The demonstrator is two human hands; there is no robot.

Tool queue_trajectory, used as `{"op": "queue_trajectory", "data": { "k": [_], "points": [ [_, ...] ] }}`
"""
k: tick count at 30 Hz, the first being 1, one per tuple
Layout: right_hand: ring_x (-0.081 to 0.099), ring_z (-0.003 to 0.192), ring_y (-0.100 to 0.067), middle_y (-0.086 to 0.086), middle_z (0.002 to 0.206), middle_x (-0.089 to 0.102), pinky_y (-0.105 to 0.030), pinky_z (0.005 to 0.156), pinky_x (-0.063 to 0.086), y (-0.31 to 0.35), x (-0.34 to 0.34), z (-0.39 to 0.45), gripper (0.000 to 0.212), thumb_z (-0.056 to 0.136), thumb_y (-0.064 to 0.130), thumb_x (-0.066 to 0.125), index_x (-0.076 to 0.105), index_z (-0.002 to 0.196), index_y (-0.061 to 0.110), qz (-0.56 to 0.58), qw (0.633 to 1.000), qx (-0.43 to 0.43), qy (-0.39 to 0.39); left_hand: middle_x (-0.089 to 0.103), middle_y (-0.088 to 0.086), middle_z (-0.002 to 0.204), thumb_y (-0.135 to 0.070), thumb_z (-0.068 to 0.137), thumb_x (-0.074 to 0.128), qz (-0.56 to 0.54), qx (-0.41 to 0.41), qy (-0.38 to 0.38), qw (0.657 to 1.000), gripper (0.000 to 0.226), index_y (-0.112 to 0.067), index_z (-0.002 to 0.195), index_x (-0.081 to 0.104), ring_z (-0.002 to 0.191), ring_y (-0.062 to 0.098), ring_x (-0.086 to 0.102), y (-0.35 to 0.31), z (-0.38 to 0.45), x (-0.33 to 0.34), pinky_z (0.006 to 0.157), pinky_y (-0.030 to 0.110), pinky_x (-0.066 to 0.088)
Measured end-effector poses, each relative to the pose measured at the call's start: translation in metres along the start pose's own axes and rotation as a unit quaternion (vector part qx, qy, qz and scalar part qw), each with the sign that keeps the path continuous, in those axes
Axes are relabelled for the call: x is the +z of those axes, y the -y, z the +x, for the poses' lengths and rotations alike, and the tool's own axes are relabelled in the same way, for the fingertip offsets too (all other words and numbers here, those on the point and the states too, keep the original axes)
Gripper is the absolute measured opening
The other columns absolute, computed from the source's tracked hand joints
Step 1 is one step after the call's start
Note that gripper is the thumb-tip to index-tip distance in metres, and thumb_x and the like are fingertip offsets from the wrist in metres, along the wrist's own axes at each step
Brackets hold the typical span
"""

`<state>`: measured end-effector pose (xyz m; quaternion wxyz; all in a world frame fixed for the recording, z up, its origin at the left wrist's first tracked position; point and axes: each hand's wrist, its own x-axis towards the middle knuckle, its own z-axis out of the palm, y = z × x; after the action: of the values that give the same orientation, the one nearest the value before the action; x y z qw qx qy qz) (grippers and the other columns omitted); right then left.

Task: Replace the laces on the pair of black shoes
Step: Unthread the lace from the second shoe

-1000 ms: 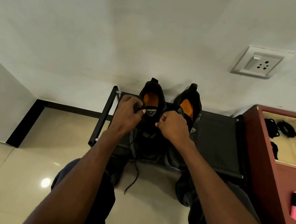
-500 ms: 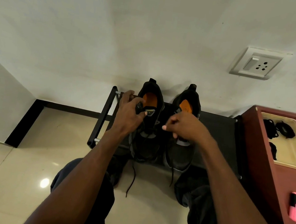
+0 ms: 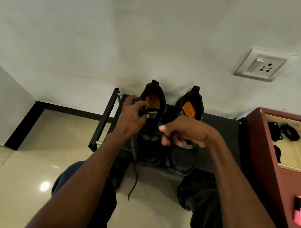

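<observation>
My left hand (image 3: 132, 115) is curled at the collar of the left black mesh shoe with the orange insole (image 3: 151, 125), thumb and fingertips pinching the top of its tongue next to the small grey label. My right hand (image 3: 183, 131) hovers over the throat of the right black shoe with the matching orange insole (image 3: 185, 141), its fingers bent inward with the thumb tip pointing left; it is blurred, and I cannot tell whether it has a lace pinched or holds nothing. Both shoes stand side by side, touching, heels against the white wall and toes toward me, on the low black metal-framed shoe rack (image 3: 104, 120). A thin black lace (image 3: 134, 184) hangs from the toe of the left shoe, over the rack's front edge toward the glossy beige tiled floor (image 3: 19, 174), between my knees. To my right stands a dark red wooden cabinet (image 3: 263, 163), and on top of it sits a cream plastic tray (image 3: 297, 160) holding a few coiled black laces (image 3: 290, 132). A pink and black object (image 3: 300, 211) lies nearer me on the cabinet. A white switch-and-socket plate (image 3: 260, 65) is fixed to the wall above.
</observation>
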<state>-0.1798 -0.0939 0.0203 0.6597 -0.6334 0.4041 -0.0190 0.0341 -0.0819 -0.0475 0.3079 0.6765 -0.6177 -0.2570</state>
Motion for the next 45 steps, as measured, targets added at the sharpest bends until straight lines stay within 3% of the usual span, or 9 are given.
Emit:
{"op": "queue_trajectory", "data": {
  "k": [4, 10, 20, 25, 29, 32, 38, 41, 45],
  "points": [
    [0.045, 0.036, -0.009, -0.016, 0.08, 0.075, -0.018, 0.037, 0.031, 0.004, -0.012, -0.015, 0.043, 0.093, 0.049, 0.061, 0.072, 0.095, 0.007, -0.164, 0.965, 0.183, 0.088, 0.021, 0.003, 0.158, -0.021, 0.09, 0.072, 0.008, -0.002, 0.042, 0.999, 0.018, -0.021, 0.108, 0.074, 0.146, 0.026, 0.02, -0.002, -0.001, 0.0, 0.116, 0.044, 0.033],
    [0.062, 0.06, -0.02, -0.005, 0.075, 0.068, -0.037, 0.067, 0.056, -0.011, 0.013, 0.026, 0.023, 0.097, 0.033, 0.063, 0.067, 0.088, 0.011, -0.063, 0.901, 0.025, -0.429, -0.022, -0.001, 0.164, -0.039, 0.091, 0.069, 0.117, -0.001, 0.206, 0.971, 0.031, -0.024, 0.118, 0.071, 0.151, 0.03, -0.013, -0.01, -0.009, -0.003, 0.123, 0.055, 0.011],
    [0.06, 0.067, -0.022, -0.001, 0.072, 0.059, -0.034, 0.057, 0.046, -0.024, 0.034, 0.067, 0.021, 0.09, 0.034, 0.062, 0.057, 0.079, 0.016, -0.158, 0.889, 0.061, -0.426, -0.016, 0.0, 0.166, -0.025, 0.086, 0.075, 0.078, 0.013, 0.223, 0.972, 0.013, -0.022, 0.098, 0.077, 0.152, 0.028, -0.009, -0.011, -0.02, -0.001, 0.124, 0.048, 0.013],
    [0.067, 0.063, -0.035, -0.007, 0.062, 0.053, -0.049, 0.06, 0.056, -0.028, 0.027, 0.063, 0.03, 0.085, 0.023, 0.059, 0.04, 0.063, 0.015, -0.11, 0.893, 0.069, -0.431, 0.062, -0.005, 0.121, -0.012, 0.088, 0.073, -0.236, -0.056, -0.038, 0.969, 0.035, -0.006, 0.12, 0.061, 0.109, -0.013, 0.053, -0.009, -0.013, -0.026, 0.096, 0.019, 0.046],
    [0.068, 0.068, -0.039, -0.011, 0.065, 0.055, -0.052, 0.063, 0.058, -0.029, 0.026, 0.063, 0.029, 0.085, 0.023, 0.059, 0.041, 0.064, 0.014, -0.111, 0.891, 0.08, -0.433, 0.065, 0.017, 0.109, -0.023, 0.087, 0.069, -0.341, -0.142, -0.444, 0.816, 0.006, -0.021, 0.092, 0.066, 0.092, 0.018, 0.064, 0.021, 0.0, -0.062, 0.084, 0.044, 0.056],
    [0.068, 0.068, -0.035, -0.009, 0.068, 0.058, -0.053, 0.065, 0.06, -0.028, 0.026, 0.063, 0.028, 0.086, 0.026, 0.06, 0.044, 0.066, 0.015, -0.109, 0.895, 0.082, -0.425, 0.061, 0.021, 0.103, -0.027, 0.088, 0.063, -0.321, -0.182, -0.54, 0.757, 0.014, -0.014, 0.089, 0.065, 0.086, 0.016, 0.057, 0.032, 0.005, -0.068, 0.088, 0.04, 0.052],
    [0.065, 0.064, -0.029, -0.004, 0.066, 0.058, -0.044, 0.064, 0.057, -0.024, 0.03, 0.064, 0.029, 0.087, 0.034, 0.062, 0.049, 0.067, 0.016, -0.116, 0.896, 0.077, -0.423, 0.065, 0.0, 0.1, -0.019, 0.093, 0.067, -0.111, -0.002, -0.134, 0.985, 0.004, -0.017, 0.096, 0.069, 0.092, 0.01, 0.059, -0.006, -0.01, -0.029, 0.083, 0.027, 0.05],
    [0.06, 0.063, -0.025, -0.002, 0.067, 0.057, -0.039, 0.061, 0.05, -0.025, 0.03, 0.064, 0.029, 0.087, 0.036, 0.062, 0.05, 0.069, 0.016, -0.126, 0.894, 0.075, -0.423, 0.05, -0.003, 0.11, -0.026, 0.093, 0.067, 0.091, 0.098, 0.133, 0.982, 0.014, -0.019, 0.104, 0.071, 0.11, 0.013, 0.043, -0.014, -0.017, -0.007, 0.1, 0.033, 0.039],
    [0.053, 0.06, -0.018, 0.001, 0.067, 0.054, -0.03, 0.053, 0.037, -0.027, 0.03, 0.065, 0.029, 0.089, 0.037, 0.061, 0.05, 0.07, 0.019, -0.139, 0.892, 0.075, -0.423, 0.039, 0.003, 0.127, -0.037, 0.092, 0.066, 0.251, 0.115, 0.198, 0.941, 0.031, -0.019, 0.117, 0.068, 0.122, 0.024, 0.032, -0.013, -0.018, 0.007, 0.107, 0.042, 0.034]
  ]
}}
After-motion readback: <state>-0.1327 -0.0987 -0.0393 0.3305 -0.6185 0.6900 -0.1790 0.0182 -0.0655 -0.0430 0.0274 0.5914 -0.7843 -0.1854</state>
